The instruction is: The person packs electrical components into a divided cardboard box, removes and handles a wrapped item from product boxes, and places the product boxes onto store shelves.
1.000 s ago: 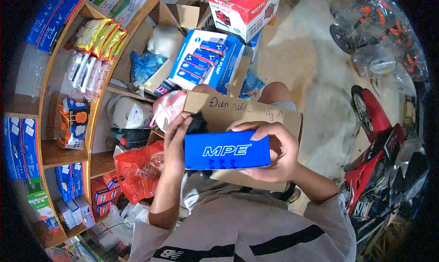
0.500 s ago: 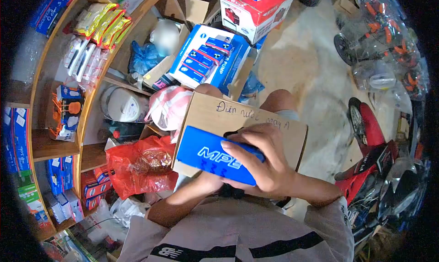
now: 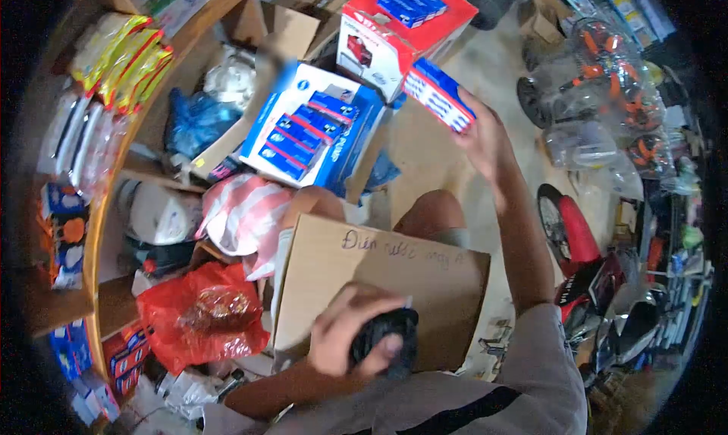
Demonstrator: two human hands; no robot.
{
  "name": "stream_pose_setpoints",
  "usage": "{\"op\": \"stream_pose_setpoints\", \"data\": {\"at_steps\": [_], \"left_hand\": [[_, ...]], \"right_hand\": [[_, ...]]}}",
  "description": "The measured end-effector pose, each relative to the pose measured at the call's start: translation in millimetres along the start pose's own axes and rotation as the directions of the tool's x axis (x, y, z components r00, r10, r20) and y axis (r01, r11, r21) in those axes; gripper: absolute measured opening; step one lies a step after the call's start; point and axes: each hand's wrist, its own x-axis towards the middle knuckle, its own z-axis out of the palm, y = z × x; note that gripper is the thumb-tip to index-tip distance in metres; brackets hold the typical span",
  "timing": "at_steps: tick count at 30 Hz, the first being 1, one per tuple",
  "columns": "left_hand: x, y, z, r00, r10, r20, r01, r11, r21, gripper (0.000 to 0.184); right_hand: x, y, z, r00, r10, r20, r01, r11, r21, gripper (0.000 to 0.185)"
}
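Observation:
My left hand (image 3: 343,330) is curled around a black rounded object (image 3: 390,342), whose exact kind I cannot make out. It is over the lower part of a brown cardboard box (image 3: 447,283) with handwriting along its upper edge, resting on my lap. My right hand (image 3: 484,135) reaches forward, with its fingers closed on one end of a small blue carton (image 3: 440,97) with a white printed side and red edges. That carton is in front of a red and white box (image 3: 379,40), which has another blue pack (image 3: 412,5) on top.
A blue and white pump box (image 3: 265,124) carries several small blue cartons (image 3: 292,143). On the left are a red plastic bag (image 3: 201,314), a pink striped bag (image 3: 246,211) and wooden shelves (image 3: 98,283). A red motorbike (image 3: 580,230) stands on the right.
My right hand has moved forward and right, from above the cardboard box, with a blue carton in it. My left hand, earlier mostly hidden under the carton, now shows with the black object.

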Motion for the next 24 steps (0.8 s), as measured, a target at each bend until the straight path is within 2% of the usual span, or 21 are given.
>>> {"op": "stream_pose_setpoints", "data": {"at_steps": [1, 2, 3, 4, 5, 7, 8, 10, 11, 13, 14, 16, 17, 18, 19, 20, 22, 24], "left_hand": [[5.0, 0.3, -2.5, 0.994, 0.043, 0.105, -0.055, 0.991, 0.120, 0.045], [7.4, 0.3, -5.4, 0.976, 0.066, 0.206, -0.116, 0.964, 0.240, 0.050], [6.5, -0.1, -2.3, 0.965, 0.000, 0.263, -0.108, 0.911, 0.397, 0.056], [10.3, -3.8, -0.3, 0.966, -0.003, 0.258, -0.104, 0.911, 0.399, 0.056], [15.5, -10.0, 1.5, 0.931, -0.050, 0.363, -0.146, 0.858, 0.492, 0.056], [13.6, -25.9, 2.1, 0.858, -0.129, 0.497, -0.238, 0.758, 0.608, 0.059], [12.6, -29.5, -0.4, 0.860, -0.129, 0.494, -0.235, 0.759, 0.607, 0.059], [14.3, -32.1, -8.6, 0.845, -0.088, 0.528, -0.289, 0.754, 0.590, 0.061], [19.3, -28.2, -13.3, 0.844, -0.092, 0.528, -0.286, 0.756, 0.589, 0.061], [34.9, -15.2, -23.9, 0.881, -0.116, 0.459, -0.187, 0.805, 0.563, 0.057], [37.4, -18.2, -34.2, 0.881, -0.117, 0.459, -0.186, 0.806, 0.562, 0.057], [42.2, -24.6, -65.9, 0.898, 0.028, 0.440, -0.308, 0.754, 0.581, 0.044], [49.5, -17.9, -79.0, 0.943, 0.039, 0.330, -0.239, 0.772, 0.590, 0.044], [62.3, -10.7, -90.4, 0.975, 0.047, 0.217, -0.169, 0.790, 0.590, 0.045], [70.5, -15.0, -97.2, 0.998, 0.052, 0.041, -0.066, 0.789, 0.611, 0.037], [78.5, -20.0, -104.3, 0.989, 0.059, -0.134, 0.037, 0.787, 0.616, 0.031], [94.3, -42.8, -126.7, 0.954, 0.110, -0.279, 0.110, 0.738, 0.666, 0.027], [108.0, -73.5, -146.5, 0.921, 0.129, -0.367, 0.154, 0.744, 0.650, 0.027]], "right_hand": [[22.5, -5.1, 0.2, 0.999, -0.001, -0.041, 0.006, 0.994, 0.113, 0.046], [43.0, -13.6, 0.4, 0.999, -0.005, -0.041, 0.009, 0.995, 0.101, 0.046], [59.6, -22.5, 3.2, 0.989, -0.144, -0.039, 0.144, 0.989, 0.015, 0.044], [77.9, -28.7, 7.3, 0.960, -0.279, -0.023, 0.277, 0.959, -0.063, 0.042], [99.3, -33.3, 12.2, 0.960, -0.278, -0.018, 0.276, 0.959, -0.061, 0.042], [145.6, -46.0, 19.5, 0.757, -0.653, -0.002, 0.630, 0.731, -0.263, 0.036], [170.0, -53.7, 19.0, 0.759, -0.651, 0.002, 0.629, 0.731, -0.264, 0.036], [212.6, -64.6, 17.5, 0.518, -0.840, 0.159, 0.720, 0.328, -0.611, 0.031], [229.1, -64.5, 20.2, 0.522, -0.838, 0.158, 0.718, 0.332, -0.612, 0.031], [257.6, -65.2, 26.7, 0.440, -0.888, 0.136, 0.637, 0.201, -0.744, 0.030], [275.3, -65.6, 28.5, 0.442, -0.887, 0.136, 0.636, 0.202, -0.745, 0.030], [307.9, -61.8, 27.3, 0.416, -0.899, 0.134, 0.730, 0.243, -0.638, 0.030], [316.8, -59.0, 27.3, 0.415, -0.900, 0.133, 0.731, 0.243, -0.638, 0.030], [321.5, -55.8, 33.2, 0.372, -0.906, 0.203, 0.655, 0.101, -0.749, 0.030], [327.7, -52.1, 34.0, 0.340, -0.900, 0.275, 0.555, -0.044, -0.831, 0.031], [331.7, -46.1, 33.3, 0.339, -0.901, 0.270, 0.554, -0.041, -0.832, 0.031], [347.2, -26.6, 29.2, 0.329, -0.855, 0.400, 0.564, -0.162, -0.810, 0.032], [345.9, -20.4, 27.8, 0.329, -0.859, 0.391, 0.557, -0.158, -0.815, 0.031]]}}
